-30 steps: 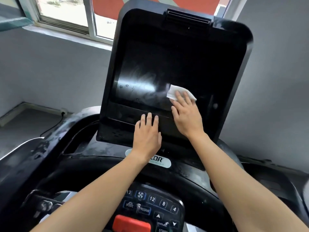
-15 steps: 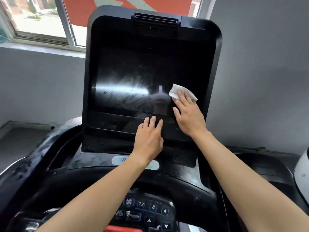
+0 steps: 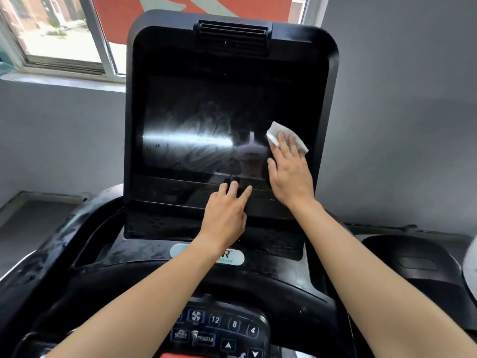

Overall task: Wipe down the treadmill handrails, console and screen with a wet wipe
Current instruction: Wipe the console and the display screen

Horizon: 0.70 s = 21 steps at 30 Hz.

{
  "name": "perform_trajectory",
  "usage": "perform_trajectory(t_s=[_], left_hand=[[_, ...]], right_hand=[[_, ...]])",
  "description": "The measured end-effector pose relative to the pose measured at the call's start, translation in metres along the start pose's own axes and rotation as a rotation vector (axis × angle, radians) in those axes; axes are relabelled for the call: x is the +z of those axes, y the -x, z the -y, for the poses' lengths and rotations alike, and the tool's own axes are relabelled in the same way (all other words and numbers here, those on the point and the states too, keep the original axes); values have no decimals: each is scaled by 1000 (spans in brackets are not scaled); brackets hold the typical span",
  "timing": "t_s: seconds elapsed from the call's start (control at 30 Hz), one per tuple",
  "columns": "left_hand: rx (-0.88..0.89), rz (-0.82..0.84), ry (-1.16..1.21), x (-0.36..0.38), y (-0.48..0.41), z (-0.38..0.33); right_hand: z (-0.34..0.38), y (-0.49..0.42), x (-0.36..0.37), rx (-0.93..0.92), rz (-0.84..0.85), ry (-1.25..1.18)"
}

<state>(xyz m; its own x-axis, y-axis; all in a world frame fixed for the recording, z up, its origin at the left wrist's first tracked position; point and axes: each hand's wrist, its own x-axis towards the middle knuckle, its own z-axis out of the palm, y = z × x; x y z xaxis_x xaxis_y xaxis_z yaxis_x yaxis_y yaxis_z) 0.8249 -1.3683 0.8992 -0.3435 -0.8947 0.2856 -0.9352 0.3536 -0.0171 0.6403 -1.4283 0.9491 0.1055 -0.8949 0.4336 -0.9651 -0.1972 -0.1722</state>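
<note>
The person's right hand (image 3: 289, 174) presses the wet wipe (image 3: 275, 131) flat under straight fingers, near the right edge of the screen (image 3: 196, 120). The left hand (image 3: 227, 213) lies flat on the console (image 3: 296, 47) just below the screen, fingers straight, holding nothing. Smears show in the middle and on the left. Slow, even strokes across should clear them.

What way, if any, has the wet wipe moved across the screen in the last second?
Yes, slightly. The wet wipe, pressed by the right hand, has slid rightward across the screen, nearer the console frame on the right.
</note>
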Motion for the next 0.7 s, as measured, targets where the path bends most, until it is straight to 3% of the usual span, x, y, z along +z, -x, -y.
perform_trajectory(t_s=[0.13, 0.3, 0.7], left_hand=[[2, 5, -4, 1, 1, 1], [-34, 9, -2, -7, -4, 1], [-63, 6, 31, -29, -24, 6]], right_hand=[[13, 6, 4, 63, -10, -46], [17, 45, 26, -62, 48, 77], [-5, -73, -39, -31, 53, 64]])
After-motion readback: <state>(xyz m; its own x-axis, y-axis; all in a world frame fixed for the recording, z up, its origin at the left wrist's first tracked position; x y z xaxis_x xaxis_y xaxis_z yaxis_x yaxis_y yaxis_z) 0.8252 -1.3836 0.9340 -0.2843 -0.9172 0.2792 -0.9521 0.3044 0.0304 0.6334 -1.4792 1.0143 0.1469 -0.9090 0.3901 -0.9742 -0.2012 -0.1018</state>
